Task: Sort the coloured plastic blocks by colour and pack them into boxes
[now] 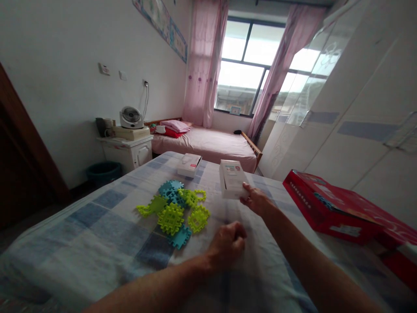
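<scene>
The right hand (256, 200) has its grip closed on the near right corner of a white box (233, 176), with the thumb and fingers at that corner. Most of the box lies beyond the grip and to its left, so the hand has only one end of it. Whether the box rests on the checked sheet (130, 234) or is held slightly above it, I cannot tell.

The left hand (229, 240) is nearer the body, below the white box in the view and apart from it. Its fingers are folded in, leaving little opening; the palm is hidden, so I cannot tell whether it has hold of anything.

To the left of both hands lies a loose heap of toothed plastic pieces, some lime green (170, 219), some blue (180, 237). A green piece (198, 218) at the heap's right edge is near the left hand, but apart from it. Beyond the heap sits a smaller box (189, 166), left of the gripped one. A large red box (325, 206) stands well to the right.
</scene>
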`<state>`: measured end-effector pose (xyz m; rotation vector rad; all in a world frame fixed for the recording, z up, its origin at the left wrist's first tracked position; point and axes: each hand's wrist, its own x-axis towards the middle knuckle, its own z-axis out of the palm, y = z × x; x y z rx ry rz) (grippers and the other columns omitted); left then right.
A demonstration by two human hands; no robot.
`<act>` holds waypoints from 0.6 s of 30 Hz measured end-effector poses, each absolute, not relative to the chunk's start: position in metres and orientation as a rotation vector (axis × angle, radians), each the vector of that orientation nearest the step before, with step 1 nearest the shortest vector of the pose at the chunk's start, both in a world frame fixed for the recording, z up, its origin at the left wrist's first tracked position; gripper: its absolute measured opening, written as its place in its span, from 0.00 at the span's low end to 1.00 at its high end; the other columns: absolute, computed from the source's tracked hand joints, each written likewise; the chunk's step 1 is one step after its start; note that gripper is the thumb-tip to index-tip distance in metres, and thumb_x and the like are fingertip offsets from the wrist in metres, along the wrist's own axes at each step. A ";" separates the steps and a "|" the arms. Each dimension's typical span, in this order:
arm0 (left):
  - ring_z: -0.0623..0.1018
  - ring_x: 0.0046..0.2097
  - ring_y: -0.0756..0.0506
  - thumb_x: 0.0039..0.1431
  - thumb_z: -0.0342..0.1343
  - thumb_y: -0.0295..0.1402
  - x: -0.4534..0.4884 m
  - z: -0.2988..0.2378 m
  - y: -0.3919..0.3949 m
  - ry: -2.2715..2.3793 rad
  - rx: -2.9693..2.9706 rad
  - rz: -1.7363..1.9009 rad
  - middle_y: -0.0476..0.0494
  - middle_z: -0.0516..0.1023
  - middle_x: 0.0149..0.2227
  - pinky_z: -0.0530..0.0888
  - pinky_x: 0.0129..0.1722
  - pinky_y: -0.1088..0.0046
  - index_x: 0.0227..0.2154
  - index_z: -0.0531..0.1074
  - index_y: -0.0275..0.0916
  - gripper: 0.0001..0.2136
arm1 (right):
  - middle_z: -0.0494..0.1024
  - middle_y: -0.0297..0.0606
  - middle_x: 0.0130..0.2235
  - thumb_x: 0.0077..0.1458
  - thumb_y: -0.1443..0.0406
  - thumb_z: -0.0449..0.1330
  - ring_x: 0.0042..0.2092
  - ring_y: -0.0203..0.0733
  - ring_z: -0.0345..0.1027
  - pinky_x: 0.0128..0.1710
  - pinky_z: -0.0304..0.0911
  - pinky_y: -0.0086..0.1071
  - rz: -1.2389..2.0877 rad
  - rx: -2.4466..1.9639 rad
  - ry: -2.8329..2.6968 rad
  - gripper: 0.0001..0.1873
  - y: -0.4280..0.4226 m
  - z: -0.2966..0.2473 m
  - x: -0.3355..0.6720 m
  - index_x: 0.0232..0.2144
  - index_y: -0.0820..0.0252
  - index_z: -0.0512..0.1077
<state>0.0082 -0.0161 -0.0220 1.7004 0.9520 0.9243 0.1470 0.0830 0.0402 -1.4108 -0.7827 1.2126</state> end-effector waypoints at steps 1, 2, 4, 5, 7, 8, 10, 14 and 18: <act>0.75 0.30 0.47 0.46 0.48 0.25 0.009 -0.024 -0.019 0.939 1.877 0.890 0.44 0.76 0.26 0.71 0.32 0.71 0.29 0.72 0.37 0.09 | 0.74 0.36 0.30 0.57 0.63 0.56 0.30 0.35 0.68 0.22 0.64 0.25 1.229 -1.425 -0.793 0.06 0.096 0.040 0.138 0.37 0.59 0.67; 0.76 0.33 0.45 0.47 0.48 0.26 0.009 -0.025 -0.021 0.931 2.007 0.866 0.43 0.78 0.29 0.71 0.36 0.69 0.30 0.74 0.37 0.11 | 0.73 0.35 0.30 0.57 0.63 0.56 0.29 0.35 0.68 0.22 0.64 0.26 1.238 -1.436 -0.803 0.06 0.109 0.040 0.128 0.37 0.60 0.67; 0.78 0.36 0.43 0.48 0.48 0.26 0.010 -0.027 -0.023 0.943 2.114 0.816 0.41 0.80 0.34 0.71 0.39 0.67 0.34 0.76 0.38 0.13 | 0.72 0.34 0.31 0.59 0.63 0.55 0.28 0.33 0.67 0.23 0.64 0.26 1.240 -1.461 -0.822 0.07 0.132 0.038 0.107 0.37 0.61 0.67; 0.78 0.37 0.42 0.49 0.47 0.26 0.010 -0.027 -0.024 0.957 2.119 0.796 0.41 0.80 0.35 0.72 0.40 0.67 0.36 0.76 0.38 0.14 | 0.72 0.34 0.32 0.60 0.62 0.54 0.28 0.32 0.67 0.24 0.65 0.26 1.233 -1.479 -0.834 0.09 0.143 0.037 0.098 0.38 0.62 0.67; 0.78 0.38 0.42 0.49 0.47 0.26 0.010 -0.026 -0.023 0.965 2.110 0.786 0.42 0.81 0.36 0.72 0.40 0.69 0.37 0.76 0.39 0.15 | 0.72 0.34 0.33 0.60 0.60 0.54 0.30 0.32 0.67 0.27 0.66 0.27 1.205 -1.519 -0.871 0.11 0.161 0.036 0.081 0.40 0.62 0.68; 0.79 0.39 0.43 0.50 0.47 0.26 0.010 -0.024 -0.023 0.951 2.107 0.786 0.42 0.81 0.37 0.72 0.40 0.70 0.37 0.76 0.39 0.16 | 0.72 0.35 0.34 0.59 0.58 0.55 0.31 0.34 0.68 0.28 0.67 0.29 1.182 -1.545 -0.895 0.13 0.168 0.036 0.075 0.40 0.61 0.68; 0.79 0.38 0.44 0.50 0.45 0.25 0.009 -0.021 -0.023 0.908 2.111 0.776 0.43 0.81 0.37 0.72 0.39 0.72 0.37 0.76 0.39 0.16 | 0.73 0.37 0.35 0.56 0.56 0.57 0.36 0.39 0.69 0.31 0.68 0.33 1.115 -1.605 -0.952 0.14 0.176 0.036 0.068 0.40 0.59 0.69; 0.78 0.38 0.45 0.50 0.46 0.25 0.008 -0.018 -0.022 0.927 2.115 0.732 0.44 0.81 0.37 0.71 0.39 0.72 0.37 0.76 0.40 0.16 | 0.72 0.46 0.47 0.49 0.56 0.60 0.53 0.52 0.63 0.47 0.64 0.42 0.925 -1.729 -1.081 0.18 0.165 0.037 0.071 0.40 0.60 0.72; 0.76 0.34 0.46 0.50 0.48 0.27 0.006 -0.020 -0.020 0.976 2.127 0.722 0.44 0.80 0.33 0.70 0.37 0.72 0.37 0.76 0.38 0.15 | 0.66 0.47 0.56 0.48 0.60 0.59 0.59 0.49 0.56 0.56 0.55 0.40 0.820 -1.749 -1.200 0.24 0.119 0.032 0.101 0.48 0.61 0.70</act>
